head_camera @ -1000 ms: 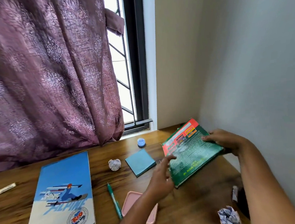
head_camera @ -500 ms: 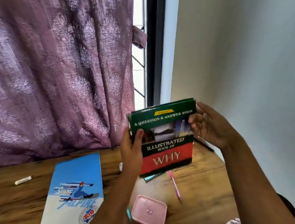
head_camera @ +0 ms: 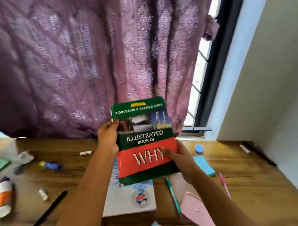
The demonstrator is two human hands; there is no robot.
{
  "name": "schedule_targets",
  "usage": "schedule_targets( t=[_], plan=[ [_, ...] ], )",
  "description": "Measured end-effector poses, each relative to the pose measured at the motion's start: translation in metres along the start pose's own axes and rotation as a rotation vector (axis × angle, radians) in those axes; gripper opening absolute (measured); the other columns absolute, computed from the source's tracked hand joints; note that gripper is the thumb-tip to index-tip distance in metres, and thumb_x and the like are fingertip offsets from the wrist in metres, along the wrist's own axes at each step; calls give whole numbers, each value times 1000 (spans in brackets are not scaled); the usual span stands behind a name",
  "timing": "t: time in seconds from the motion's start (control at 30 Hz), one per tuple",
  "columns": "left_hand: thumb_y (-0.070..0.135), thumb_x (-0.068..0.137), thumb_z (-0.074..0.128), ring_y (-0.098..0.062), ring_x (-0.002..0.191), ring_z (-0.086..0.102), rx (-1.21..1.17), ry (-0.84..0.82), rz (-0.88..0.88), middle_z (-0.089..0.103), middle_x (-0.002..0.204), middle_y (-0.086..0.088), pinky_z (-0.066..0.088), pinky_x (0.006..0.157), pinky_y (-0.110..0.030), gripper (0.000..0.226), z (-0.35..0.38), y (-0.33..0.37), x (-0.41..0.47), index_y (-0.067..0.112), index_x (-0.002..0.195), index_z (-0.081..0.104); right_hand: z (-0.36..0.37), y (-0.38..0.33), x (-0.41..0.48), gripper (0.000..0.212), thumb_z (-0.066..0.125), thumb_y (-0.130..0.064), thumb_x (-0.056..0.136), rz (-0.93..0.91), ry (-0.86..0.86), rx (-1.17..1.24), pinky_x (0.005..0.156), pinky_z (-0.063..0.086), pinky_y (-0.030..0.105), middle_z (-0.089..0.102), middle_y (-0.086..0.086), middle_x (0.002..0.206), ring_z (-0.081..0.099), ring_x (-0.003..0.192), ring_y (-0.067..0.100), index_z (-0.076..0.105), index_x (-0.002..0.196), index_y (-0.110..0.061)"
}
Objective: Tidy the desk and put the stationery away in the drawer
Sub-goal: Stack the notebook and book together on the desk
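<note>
The left hand (head_camera: pixel 108 139) grips the book (head_camera: pixel 143 140) by its left edge, thumb on the cover. The right hand (head_camera: pixel 180 156) holds its lower right corner. The book stands upright at frame centre, long axis top to bottom, above the notebook (head_camera: pixel 126 200) on the desk (head_camera: pixel 248 180). No drawer shows.
</note>
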State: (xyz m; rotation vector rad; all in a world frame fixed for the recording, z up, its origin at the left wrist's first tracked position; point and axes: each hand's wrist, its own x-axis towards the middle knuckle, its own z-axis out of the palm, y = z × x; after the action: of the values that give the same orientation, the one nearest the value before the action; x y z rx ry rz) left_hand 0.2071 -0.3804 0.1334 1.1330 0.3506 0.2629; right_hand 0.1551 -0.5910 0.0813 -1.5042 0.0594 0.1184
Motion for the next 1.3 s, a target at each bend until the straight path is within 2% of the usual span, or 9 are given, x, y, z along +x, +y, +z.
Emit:
schedule_targets(
  t=[0.1, 0.23, 0.3, 0.4, 0.6, 0.7, 0.8, 0.9, 1.3],
  plan=[
    [1, 90, 56, -27, 56, 63, 216, -50, -195, 65, 72, -15, 54, 53, -35, 12, -34, -18, 19, 1, 100, 61, 26, 37, 9, 35, 68, -21, 86, 119, 35, -45, 86, 57, 44, 71, 10, 105, 70, 94, 25, 55, 118, -11],
    [13, 91, 59, -27, 71, 66, 535, -144, -444, 67, 94, -17, 54, 61, -35, 25, -77, -63, 30, 3, 114, 56, 53, 83, 6, 31, 68, -20, 87, 219, 111, -238, 81, 57, 34, 69, 7, 105, 67, 88, 19, 55, 113, -10],
    [14, 91, 59, -26, 87, 61, 711, -227, -395, 65, 104, -14, 50, 78, -34, 32, -92, -83, 34, 5, 121, 54, 65, 94, 0, 25, 67, -21, 87, 205, 171, -376, 74, 54, 24, 67, 2, 103, 63, 86, 15, 56, 108, -15],
    [19, 91, 60, -22, 100, 57, 908, -338, -257, 62, 114, -9, 43, 82, -30, 34, -101, -93, 27, 15, 124, 50, 71, 102, -4, 30, 66, -26, 88, 217, 223, -471, 84, 54, 33, 68, 3, 107, 65, 93, 18, 58, 115, -17],
    [76, 48, 71, -23, 139, 32, 1163, -523, -115, 28, 154, 3, 35, 111, -47, 126, -154, -118, 6, 36, 149, 8, 78, 101, -9, 53, 71, -33, 81, 153, 183, -832, 99, 45, 35, 56, 7, 124, 56, 111, 24, 52, 129, -22],
    [83, 34, 63, -26, 147, 4, 1388, -662, -9, 4, 160, 3, 15, 119, -43, 152, -163, -99, -22, 21, 151, -13, 79, 98, -16, 78, 75, -48, 70, 64, 118, -933, 102, 42, 38, 46, 5, 134, 50, 121, 24, 39, 137, -31],
    [74, 49, 70, -24, 147, -7, 1555, -732, 19, -7, 160, 3, 11, 118, -39, 147, -176, -95, -30, 18, 148, -23, 86, 97, -25, 121, 72, -72, 55, 159, -57, -1143, 114, 30, 44, 12, 9, 158, 24, 142, 33, 10, 151, -32],
    [70, 62, 69, -22, 147, -2, 1590, -743, 108, -2, 161, 1, 13, 118, -36, 135, -185, -98, -29, 17, 149, -19, 86, 98, -32, 126, 67, -76, 59, 180, -175, -1430, 118, 14, 43, -16, 13, 159, -2, 147, 36, -11, 150, -35],
    [64, 87, 44, -17, 147, 8, 1740, -736, 440, 12, 159, -6, 23, 116, -35, 92, -204, -99, -46, 15, 153, 1, 82, 100, -45, 103, 50, -72, 78, 73, -250, -1572, 119, 10, 46, -13, 9, 160, -1, 147, 35, -10, 151, -31]
  ],
)
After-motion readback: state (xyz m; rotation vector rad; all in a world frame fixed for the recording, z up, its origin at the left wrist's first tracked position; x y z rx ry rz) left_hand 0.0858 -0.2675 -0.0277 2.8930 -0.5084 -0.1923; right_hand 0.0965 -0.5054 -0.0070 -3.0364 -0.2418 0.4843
